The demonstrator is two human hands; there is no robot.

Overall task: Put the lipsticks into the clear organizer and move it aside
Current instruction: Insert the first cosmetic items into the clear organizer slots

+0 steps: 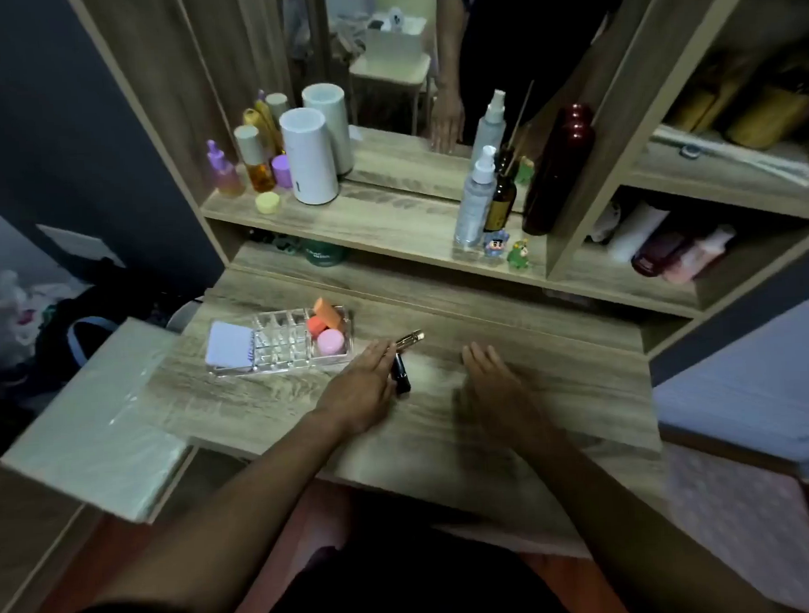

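On the pale wood-grain dressing table (513, 394) the left hand (366, 386) lies flat with its fingers stretched out and close together, palm down, holding nothing; its fingertips reach almost to the right end of the clear acrylic organizer (279, 342). Just beside that hand's right edge lies a black lipstick tube (401, 373), touching or nearly touching the hand, and a little farther back a second lipstick with a gold-and-clear case (410, 338) lies tilted on the table; where the two tubes meet is hard to make out, and part of them may be covered by the fingers. The right hand (491, 379) rests open on the table, fingers loosely spread, well apart from the lipsticks; it is blurred, so whether the palm touches the wood cannot be told. The organizer's small middle compartments look empty, though the clear walls make that uncertain. Its right compartment holds an orange wedge-shaped sponge (327, 315), a red-orange round piece (315, 326) and a pink round jar (331, 342); at its left end sits a pale lilac square pad (229, 346) whose nature is unclear. Both forearms run out of the lower edge of the view.
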